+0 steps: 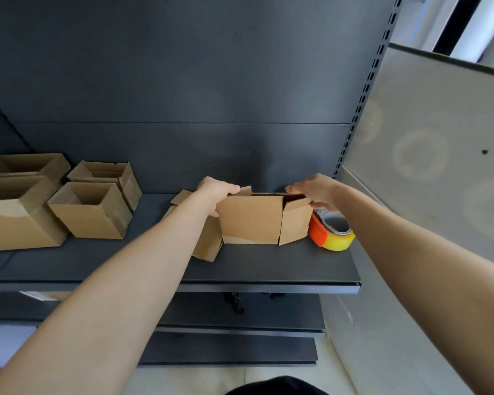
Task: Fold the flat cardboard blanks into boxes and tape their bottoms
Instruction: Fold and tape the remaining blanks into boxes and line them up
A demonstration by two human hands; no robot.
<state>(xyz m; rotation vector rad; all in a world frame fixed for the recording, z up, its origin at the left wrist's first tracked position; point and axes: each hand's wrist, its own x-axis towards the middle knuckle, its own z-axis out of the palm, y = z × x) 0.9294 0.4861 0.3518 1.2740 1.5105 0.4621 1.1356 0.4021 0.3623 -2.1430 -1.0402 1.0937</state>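
A small brown cardboard box stands upright on the dark shelf, its top open. My left hand grips its upper left edge, and my right hand holds the upper right corner by a side flap. Under and left of the box lie flat cardboard blanks. A yellow and orange tape dispenser sits just right of the box, below my right hand.
Several finished open boxes stand at the shelf's left: a small one, another behind it, and larger ones at the far left. A grey panel rises at the right. Lower shelves show beneath.
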